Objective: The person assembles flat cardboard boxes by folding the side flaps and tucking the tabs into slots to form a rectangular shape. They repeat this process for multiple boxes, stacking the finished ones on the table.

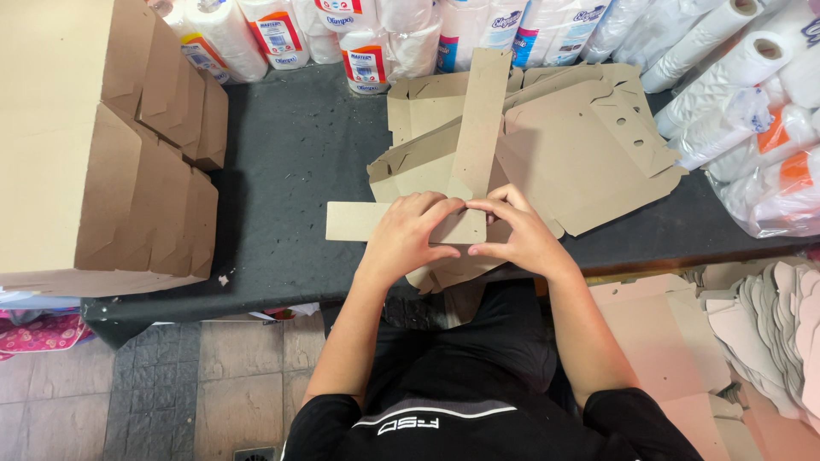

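Brown cardboard everywhere: one flat die-cut box blank (401, 224) at frame centre, pressed down and pinched along a fold by two hands. Left hand (408, 236) spread over the blank's middle, fingers curled onto the crease, gripping the card. Right hand (518, 232) just beside it, thumb and fingertips clamped on the same fold, thumbs nearly touching. One long flap (481, 119) of the blank reaching toward the upper centre of the frame, another strip sticking out left of the hands.

Beneath and right of it, a loose heap of flat blanks (589, 145), too overlapped for an exact count. At upper left, a stack of folded boxes (102, 145), nested in rows, contents hidden. At lower right, a second pile of pale cut-outs (769, 324) with scalloped edges, below table level.

Along the top edge and the right side, many wrapped paper rolls (367, 43), white with coloured labels, well over a dozen, packed close together.

Dark grey table top (290, 154), speckled with small scraps. Below it at lower left, a tiled floor (213, 376) in grey-brown. Black shirt and dark trousers at bottom centre.
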